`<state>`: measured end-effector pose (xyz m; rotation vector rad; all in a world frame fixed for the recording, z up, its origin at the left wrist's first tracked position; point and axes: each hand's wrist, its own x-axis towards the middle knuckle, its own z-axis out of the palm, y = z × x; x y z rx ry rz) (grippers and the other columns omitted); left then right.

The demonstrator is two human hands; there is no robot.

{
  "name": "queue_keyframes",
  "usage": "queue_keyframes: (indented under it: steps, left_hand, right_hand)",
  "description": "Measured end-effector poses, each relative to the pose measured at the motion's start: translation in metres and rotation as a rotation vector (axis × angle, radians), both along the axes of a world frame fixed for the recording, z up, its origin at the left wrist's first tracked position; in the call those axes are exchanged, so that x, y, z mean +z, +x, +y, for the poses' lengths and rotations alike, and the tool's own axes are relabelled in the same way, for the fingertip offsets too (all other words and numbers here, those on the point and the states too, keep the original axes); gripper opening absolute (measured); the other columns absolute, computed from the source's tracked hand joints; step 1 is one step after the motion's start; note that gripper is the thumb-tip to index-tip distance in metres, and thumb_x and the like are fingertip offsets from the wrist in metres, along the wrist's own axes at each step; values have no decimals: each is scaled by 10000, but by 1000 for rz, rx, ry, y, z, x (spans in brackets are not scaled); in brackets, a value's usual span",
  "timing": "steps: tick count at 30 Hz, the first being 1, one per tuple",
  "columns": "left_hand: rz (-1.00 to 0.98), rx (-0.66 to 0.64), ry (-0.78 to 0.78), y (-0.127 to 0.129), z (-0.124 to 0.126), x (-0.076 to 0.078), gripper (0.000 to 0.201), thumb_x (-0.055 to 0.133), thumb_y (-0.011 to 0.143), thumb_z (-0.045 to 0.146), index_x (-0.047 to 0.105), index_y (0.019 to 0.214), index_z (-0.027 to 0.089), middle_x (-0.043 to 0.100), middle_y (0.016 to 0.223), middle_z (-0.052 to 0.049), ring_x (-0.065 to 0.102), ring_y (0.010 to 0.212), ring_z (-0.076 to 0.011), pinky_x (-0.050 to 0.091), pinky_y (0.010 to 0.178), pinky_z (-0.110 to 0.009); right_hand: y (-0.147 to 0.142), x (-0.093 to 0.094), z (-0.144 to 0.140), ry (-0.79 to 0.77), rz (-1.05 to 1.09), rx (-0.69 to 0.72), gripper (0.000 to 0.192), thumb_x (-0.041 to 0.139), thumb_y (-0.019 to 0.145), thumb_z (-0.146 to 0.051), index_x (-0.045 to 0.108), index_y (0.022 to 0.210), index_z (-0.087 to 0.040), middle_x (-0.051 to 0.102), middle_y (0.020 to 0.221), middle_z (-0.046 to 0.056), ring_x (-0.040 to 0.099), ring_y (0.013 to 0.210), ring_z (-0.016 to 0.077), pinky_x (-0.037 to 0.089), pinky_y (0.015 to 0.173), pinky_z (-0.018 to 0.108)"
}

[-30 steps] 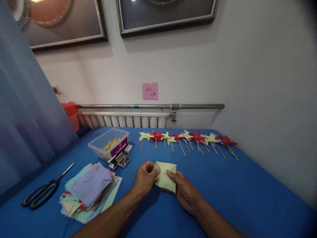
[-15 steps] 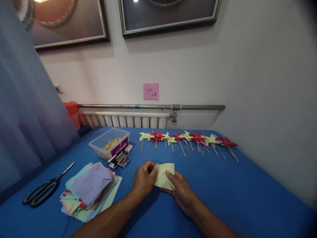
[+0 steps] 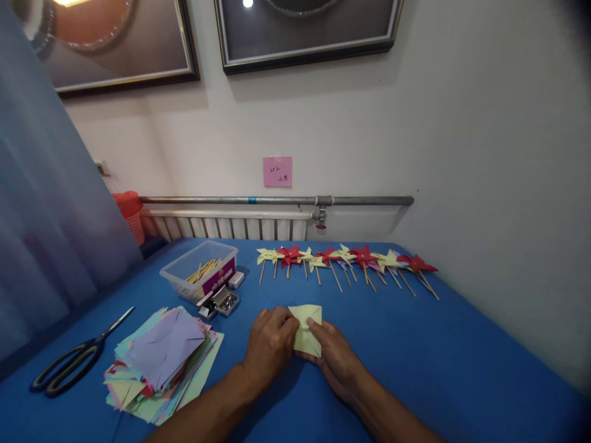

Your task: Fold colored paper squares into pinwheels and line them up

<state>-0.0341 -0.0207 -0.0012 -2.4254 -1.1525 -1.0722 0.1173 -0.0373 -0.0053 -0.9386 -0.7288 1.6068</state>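
A pale yellow square of paper [image 3: 308, 340] with slits at its corners is held just above the blue table between both hands. My left hand [image 3: 271, 338] pinches its left side, with the fingertips curled over the paper and partly hidden. From the right, my right hand [image 3: 333, 351] grips the sheet, thumb on top near the middle and fingers beneath. Left of my hands lies a stack of coloured paper squares [image 3: 168, 347], a slit purple one on top. Two small open boxes of metal pins [image 3: 226, 301] sit beyond the stack.
Black-handled scissors [image 3: 80, 357] lie at far left. A clear plastic tub [image 3: 184, 261] holds thin wooden sticks [image 3: 203, 271]. Finished red and yellow paper pinwheels [image 3: 362, 257] lie in a row along the back. Blue cloth [image 3: 415, 357] covers the table, which meets a wall.
My left hand has shifted slightly right and its fingers now reach further over the yellow paper's left side. The whole view has moved a little.
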Motion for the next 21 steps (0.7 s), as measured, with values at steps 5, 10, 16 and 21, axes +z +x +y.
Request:
queue_keyframes:
  steps: [5, 10, 16, 21]
  left_hand:
    - [49, -3, 45, -2, 2, 1, 246, 480, 960, 143, 679, 823, 187, 659, 874, -59, 549, 741, -170, 358, 705, -320]
    - [78, -16, 77, -3, 4, 0, 188, 518, 935, 121, 672, 848, 185, 660, 919, -66, 555, 762, -175, 370, 700, -322]
    - [37, -57, -30, -3, 0, 2, 161, 538, 911, 153, 689, 885, 202, 665, 961, -78, 581, 788, -175, 424, 736, -315]
    - [-312, -94, -371, -2, -3, 9, 138, 597, 870, 247, 695, 952, 195, 668, 914, -69, 603, 804, -185, 450, 749, -308]
  right_hand:
    - [-1, 3, 0, 11, 8, -6, 406, 762, 775, -475, 706, 1013, -151, 769, 866, 95, 723, 883, 259, 579, 761, 380]
    - [-3, 7, -1, 17, -18, -6, 431, 785, 748, -487, 709, 1007, -151, 775, 902, 102, 726, 884, 261, 576, 742, 367]
    - [-4, 4, -1, 33, -39, -55, 455, 850, 672, -395, 702, 1037, -170, 783, 948, 90, 733, 856, 260, 577, 745, 371]
    - [-6, -4, 2, 42, -73, -122, 433, 847, 666, -408, 710, 1015, -193, 788, 907, 70, 736, 798, 269, 586, 719, 387]
